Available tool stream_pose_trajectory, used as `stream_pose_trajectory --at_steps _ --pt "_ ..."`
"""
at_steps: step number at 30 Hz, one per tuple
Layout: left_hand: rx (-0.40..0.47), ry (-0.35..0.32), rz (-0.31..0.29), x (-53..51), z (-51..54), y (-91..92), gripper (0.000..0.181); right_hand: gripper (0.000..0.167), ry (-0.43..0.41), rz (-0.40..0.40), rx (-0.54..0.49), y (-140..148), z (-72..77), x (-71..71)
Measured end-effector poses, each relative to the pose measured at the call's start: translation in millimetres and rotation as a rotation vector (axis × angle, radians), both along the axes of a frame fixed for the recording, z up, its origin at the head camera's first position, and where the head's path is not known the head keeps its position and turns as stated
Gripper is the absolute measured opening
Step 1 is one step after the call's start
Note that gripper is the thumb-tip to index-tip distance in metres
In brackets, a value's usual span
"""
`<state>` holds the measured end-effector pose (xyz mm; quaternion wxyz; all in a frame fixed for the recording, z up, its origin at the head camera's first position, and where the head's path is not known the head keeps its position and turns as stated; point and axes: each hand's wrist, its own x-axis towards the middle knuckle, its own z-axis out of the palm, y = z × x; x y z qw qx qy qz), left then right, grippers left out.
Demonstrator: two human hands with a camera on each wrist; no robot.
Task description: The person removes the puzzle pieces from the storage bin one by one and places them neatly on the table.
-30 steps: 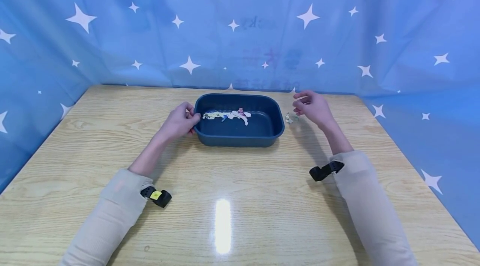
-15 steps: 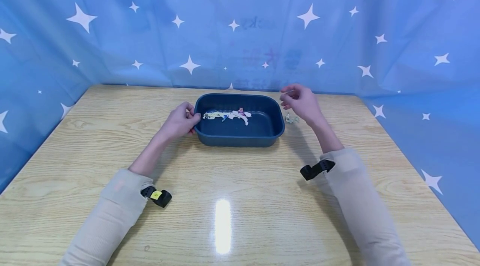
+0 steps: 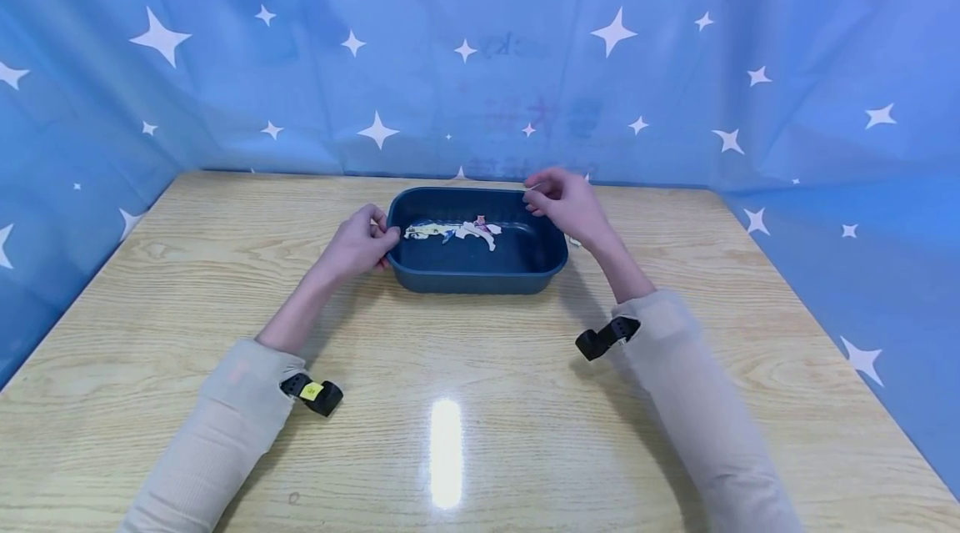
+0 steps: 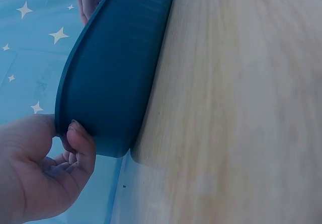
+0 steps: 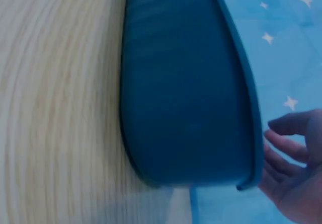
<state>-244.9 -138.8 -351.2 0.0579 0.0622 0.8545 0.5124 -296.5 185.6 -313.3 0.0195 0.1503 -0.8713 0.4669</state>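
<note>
A dark blue rectangular tub [image 3: 472, 284] stands on the table. Several flat, irregular cut-out pieces [image 3: 431, 230], white, pale yellow and pink, lie on its floor towards the left. My left hand [image 3: 360, 241] pinches the tub's left rim, thumb over the edge and fingers curled outside, as the left wrist view also shows. Above the back right corner of the tub is my right hand [image 3: 567, 203], thumb and index finger brought together on what looks like a thin pale piece, barely visible. In the right wrist view, that hand [image 5: 297, 168] appears beside the rim, its grip unclear.
A small pale piece [image 3: 574, 242] lies on the wooden table [image 3: 360, 433] just right of the tub, partly hidden by the right hand. Behind the table hangs a blue curtain [image 3: 450, 82] with white stars. Each wrist wears a black camera [image 3: 321, 397].
My right hand has moved left, from beside the small pieces on the table to above the tub's back right corner. The left hand and tub have stayed put.
</note>
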Motion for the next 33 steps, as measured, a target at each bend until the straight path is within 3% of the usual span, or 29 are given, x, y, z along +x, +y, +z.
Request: stream_pose_trajectory --at_steps 5,14,21,33 --pt "0.000 -0.002 -0.001 -0.4 -0.4 -0.6 0.017 0.028 -0.020 0.035 0.038 -15 -4.6 -3.8" --pt "-0.003 -0.010 0.002 -0.9 0.6 -0.3 0.016 0.027 -0.056 0.076 0.222 -36 -11.3 -8.8" --pt "0.004 -0.011 -0.001 -0.7 0.6 0.5 0.016 0.026 -0.053 0.114 0.353 -39 -24.7 -16.4" --pt "0.000 -0.009 0.001 -0.4 0.8 -0.1 0.016 0.021 -0.064 0.127 0.505 -44 -33.8 -18.9"
